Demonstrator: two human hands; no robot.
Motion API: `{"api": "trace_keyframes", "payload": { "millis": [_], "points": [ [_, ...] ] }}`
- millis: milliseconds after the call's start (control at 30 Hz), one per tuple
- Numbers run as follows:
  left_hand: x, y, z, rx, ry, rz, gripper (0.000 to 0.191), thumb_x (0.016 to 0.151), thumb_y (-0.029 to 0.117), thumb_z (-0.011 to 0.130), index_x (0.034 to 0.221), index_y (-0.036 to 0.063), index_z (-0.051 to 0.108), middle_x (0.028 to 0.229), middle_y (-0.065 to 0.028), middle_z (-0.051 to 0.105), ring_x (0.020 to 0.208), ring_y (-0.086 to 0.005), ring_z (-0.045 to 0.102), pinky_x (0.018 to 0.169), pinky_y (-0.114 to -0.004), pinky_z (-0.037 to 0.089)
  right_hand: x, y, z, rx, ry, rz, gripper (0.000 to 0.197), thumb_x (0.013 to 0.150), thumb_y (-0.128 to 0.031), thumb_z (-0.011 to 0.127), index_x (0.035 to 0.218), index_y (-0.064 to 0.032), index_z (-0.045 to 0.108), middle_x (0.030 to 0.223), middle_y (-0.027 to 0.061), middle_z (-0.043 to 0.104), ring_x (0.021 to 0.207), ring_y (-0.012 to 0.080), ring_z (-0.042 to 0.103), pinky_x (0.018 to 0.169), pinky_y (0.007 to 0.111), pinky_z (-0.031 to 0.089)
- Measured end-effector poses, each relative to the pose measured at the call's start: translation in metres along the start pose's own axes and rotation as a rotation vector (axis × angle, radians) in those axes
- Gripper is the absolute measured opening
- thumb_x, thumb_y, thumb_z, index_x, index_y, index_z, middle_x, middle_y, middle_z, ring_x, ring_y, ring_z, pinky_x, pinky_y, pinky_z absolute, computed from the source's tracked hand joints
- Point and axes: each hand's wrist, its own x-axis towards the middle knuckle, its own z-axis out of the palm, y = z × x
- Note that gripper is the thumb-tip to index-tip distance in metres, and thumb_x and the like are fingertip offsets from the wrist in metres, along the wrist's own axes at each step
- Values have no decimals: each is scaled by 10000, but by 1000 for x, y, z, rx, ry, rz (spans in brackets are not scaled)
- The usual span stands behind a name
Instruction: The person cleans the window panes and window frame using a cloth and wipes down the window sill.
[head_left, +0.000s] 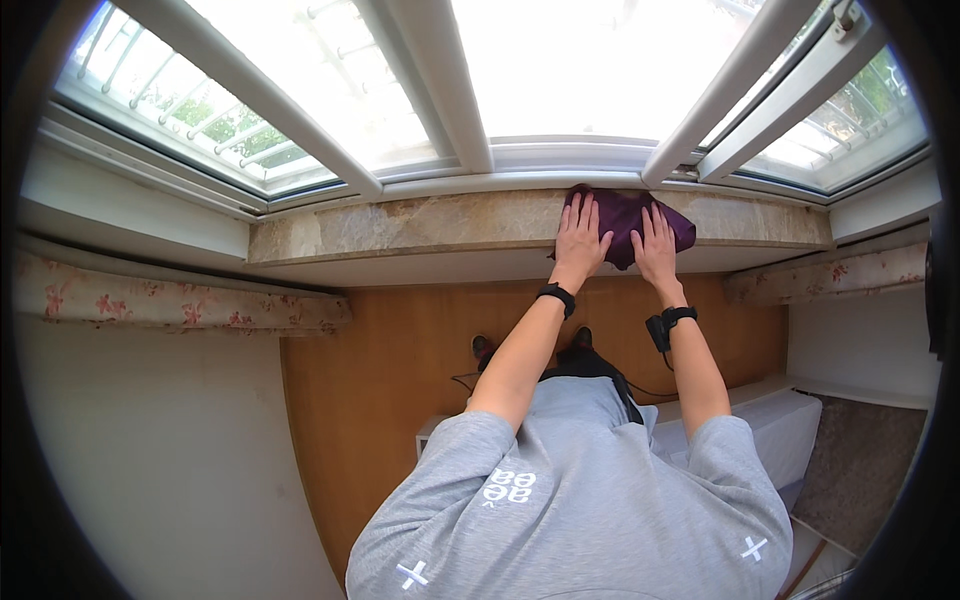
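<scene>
A dark purple cloth (619, 214) lies bunched on the brown marble windowsill (420, 223), with part of it hanging over the front edge. My left hand (581, 238) rests flat on the cloth's left part, fingers pointing towards the window and thumb spread inward. On its right part, my right hand (656, 246) lies palm down in the same way, fingers slightly apart. Neither hand is closed around the fabric. Both palms and the sill beneath the cloth are hidden.
A white-framed window (570, 161) rises directly behind the sill. Floral curtains (180, 300) hang at both sides. Below is an orange-brown floor (405, 330) with a dark cable (649, 391). A mattress-like white block (772, 427) stands at the right.
</scene>
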Motion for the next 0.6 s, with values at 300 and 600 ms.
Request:
{"api": "trace_keyframes", "payload": {
  "millis": [300, 600],
  "points": [
    [-59, -155, -96, 122, 47, -183, 667, 944, 418, 510, 1431, -20, 387, 1494, -155, 390, 1428, -330, 278, 1182, -461, 212, 28, -182, 58, 66, 6, -299, 584, 929, -326, 577, 1394, 0, 446, 1496, 213, 367, 1402, 357, 327, 1143, 477, 282],
    [-137, -285, -178, 310, 199, -415, 664, 946, 389, 519, 1443, -23, 360, 1528, -170, 327, 1431, -374, 248, 1158, -510, 228, 41, -358, 105, 194, -94, -573, 609, 931, -376, 553, 1407, -13, 439, 1517, 200, 345, 1417, 332, 313, 1159, 440, 266]
  ]
}}
